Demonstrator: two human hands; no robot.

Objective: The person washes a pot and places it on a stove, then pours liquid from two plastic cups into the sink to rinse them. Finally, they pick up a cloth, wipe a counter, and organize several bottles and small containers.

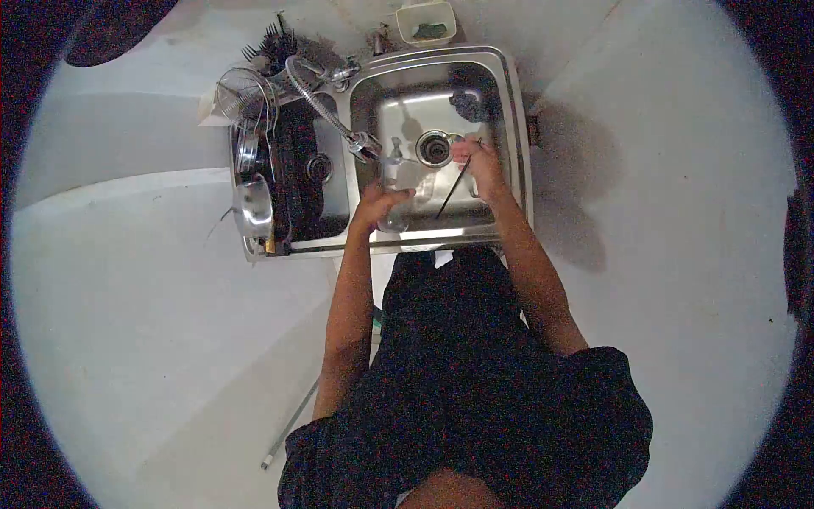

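Dark stick (452,192) slanted over the sink (437,109), grasped by the right hand (482,168). A light, steady grip probably suited it best (whether the left hand (378,206) gripped the clear bottle (407,176), I couldn't tell).

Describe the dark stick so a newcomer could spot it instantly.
Start at the steel double sink and look into its larger, right-hand basin. There the right hand holds the dark stick at a slant. Unlike the round drain nearby, it is thin and straight.

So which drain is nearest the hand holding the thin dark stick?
The drain in the right basin, near the right hand; the other drain is in the left basin, farther off.
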